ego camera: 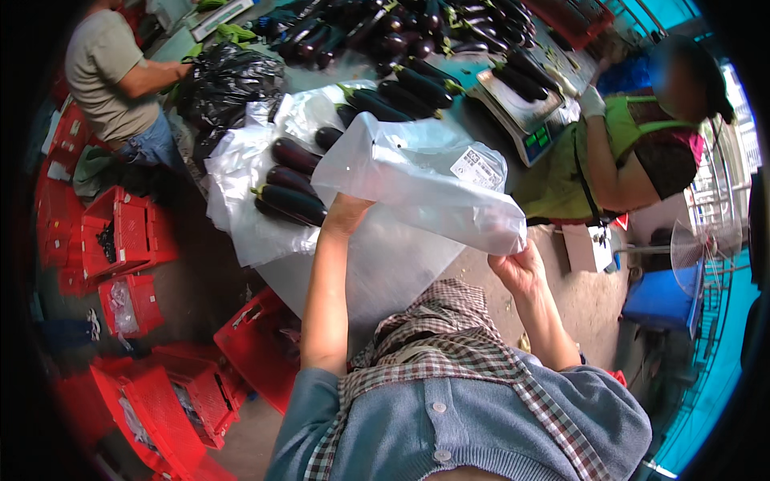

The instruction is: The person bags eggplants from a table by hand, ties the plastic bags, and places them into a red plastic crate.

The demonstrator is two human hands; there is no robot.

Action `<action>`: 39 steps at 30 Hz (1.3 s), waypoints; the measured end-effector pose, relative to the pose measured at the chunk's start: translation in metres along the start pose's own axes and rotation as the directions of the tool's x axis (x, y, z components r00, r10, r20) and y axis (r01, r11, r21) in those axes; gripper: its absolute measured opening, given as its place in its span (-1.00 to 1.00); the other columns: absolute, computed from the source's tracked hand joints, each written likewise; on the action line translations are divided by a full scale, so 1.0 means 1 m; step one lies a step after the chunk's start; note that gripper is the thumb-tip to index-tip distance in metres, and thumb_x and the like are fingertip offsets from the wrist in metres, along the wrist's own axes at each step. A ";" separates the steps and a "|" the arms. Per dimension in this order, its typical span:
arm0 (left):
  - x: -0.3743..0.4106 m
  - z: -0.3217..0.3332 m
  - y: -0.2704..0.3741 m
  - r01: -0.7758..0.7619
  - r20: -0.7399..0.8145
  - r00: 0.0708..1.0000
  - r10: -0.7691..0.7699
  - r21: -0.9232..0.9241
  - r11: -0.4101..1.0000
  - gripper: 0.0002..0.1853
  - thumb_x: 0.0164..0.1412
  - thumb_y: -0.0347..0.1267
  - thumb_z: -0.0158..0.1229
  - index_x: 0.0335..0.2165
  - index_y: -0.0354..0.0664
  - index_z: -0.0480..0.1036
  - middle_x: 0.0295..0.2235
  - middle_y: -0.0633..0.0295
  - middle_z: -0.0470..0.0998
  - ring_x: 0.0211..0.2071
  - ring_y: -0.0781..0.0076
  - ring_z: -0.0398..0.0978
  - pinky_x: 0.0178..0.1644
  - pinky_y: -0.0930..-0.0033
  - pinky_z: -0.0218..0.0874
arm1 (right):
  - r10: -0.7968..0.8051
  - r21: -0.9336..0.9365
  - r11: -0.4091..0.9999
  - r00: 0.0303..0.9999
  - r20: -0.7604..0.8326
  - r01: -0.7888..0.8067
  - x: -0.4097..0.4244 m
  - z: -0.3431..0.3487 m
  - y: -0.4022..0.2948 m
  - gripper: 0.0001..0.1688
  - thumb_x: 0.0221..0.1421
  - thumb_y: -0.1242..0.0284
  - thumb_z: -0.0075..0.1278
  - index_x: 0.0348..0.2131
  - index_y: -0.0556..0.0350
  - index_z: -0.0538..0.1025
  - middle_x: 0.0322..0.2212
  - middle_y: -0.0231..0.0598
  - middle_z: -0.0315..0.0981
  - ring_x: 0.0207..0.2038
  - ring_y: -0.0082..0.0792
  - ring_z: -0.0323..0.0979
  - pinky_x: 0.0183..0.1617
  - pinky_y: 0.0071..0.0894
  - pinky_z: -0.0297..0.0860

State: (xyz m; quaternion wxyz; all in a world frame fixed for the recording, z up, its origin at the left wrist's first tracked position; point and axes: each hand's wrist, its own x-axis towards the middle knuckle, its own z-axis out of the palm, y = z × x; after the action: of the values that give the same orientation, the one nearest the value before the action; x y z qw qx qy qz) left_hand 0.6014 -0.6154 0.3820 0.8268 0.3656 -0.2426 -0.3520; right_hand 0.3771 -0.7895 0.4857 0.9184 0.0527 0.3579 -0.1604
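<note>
A clear plastic bag (421, 162) with a printed label is stretched out between my hands. My left hand (352, 213) is at the bag's left end, its fingers largely hidden under or inside the plastic. The bag's lower right corner is pinched in my right hand (518, 264). Just left of the bag, several eggplants (292, 204) lie on a stack of clear plastic bags (240, 174) on the metal table (373, 276). More eggplants (415, 87) rest beyond the bag, near a digital scale (520, 120) that carries several others.
A large heap of eggplants (391, 30) covers the table's far side. A black plastic bag (231, 78) stands at left beside a person (114, 78). Another person (625, 150) is at the scale. Red crates (120, 231) stand on the floor at left, a fan (704, 243) at right.
</note>
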 end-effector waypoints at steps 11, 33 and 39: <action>-0.093 -0.009 -0.071 0.426 -0.594 0.758 -0.268 0.140 0.894 -0.80 -0.13 -0.36 0.35 -0.64 -0.14 0.45 -0.72 0.52 0.33 -0.73 0.78 0.16 -0.66 0.66 -0.07 | -0.332 -0.472 -0.863 0.504 0.797 0.178 0.098 -0.091 -0.076 -0.54 -0.06 0.32 0.10 -0.19 0.18 0.35 -0.44 -0.10 0.38 -0.37 -0.26 0.39 -0.32 -0.32 0.35; -0.101 0.041 0.048 0.096 -0.088 0.965 0.246 0.995 -0.019 -0.21 -0.33 -0.31 0.38 -0.03 -0.19 0.26 -0.18 -0.01 0.40 -0.11 0.02 0.33 0.08 0.10 0.02 | 0.387 -0.816 0.578 0.888 0.250 -0.022 0.100 0.033 0.057 -0.82 0.06 0.48 -0.01 -0.55 -0.02 0.31 -0.71 -0.60 0.15 -0.71 -0.72 0.04 -0.70 -0.74 -0.04; -0.097 -0.011 0.033 0.343 -0.350 0.925 0.149 0.937 0.068 -0.86 0.06 -0.49 0.03 -0.34 -0.28 0.31 -0.50 0.01 0.43 -0.45 0.05 0.41 -0.38 0.23 0.25 | 0.322 -0.538 -0.604 0.797 0.511 0.589 0.071 0.064 0.073 -0.67 -0.17 0.50 0.09 -0.35 0.09 0.29 -0.67 -0.13 0.25 -0.51 -0.09 0.36 -0.43 -0.24 0.29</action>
State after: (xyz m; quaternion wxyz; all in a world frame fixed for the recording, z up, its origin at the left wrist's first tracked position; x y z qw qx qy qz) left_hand 0.5603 -0.5209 0.3865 0.3568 0.9008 -0.2360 -0.0749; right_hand 0.4915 -0.7528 0.4844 0.4415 -0.8934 0.0411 0.0725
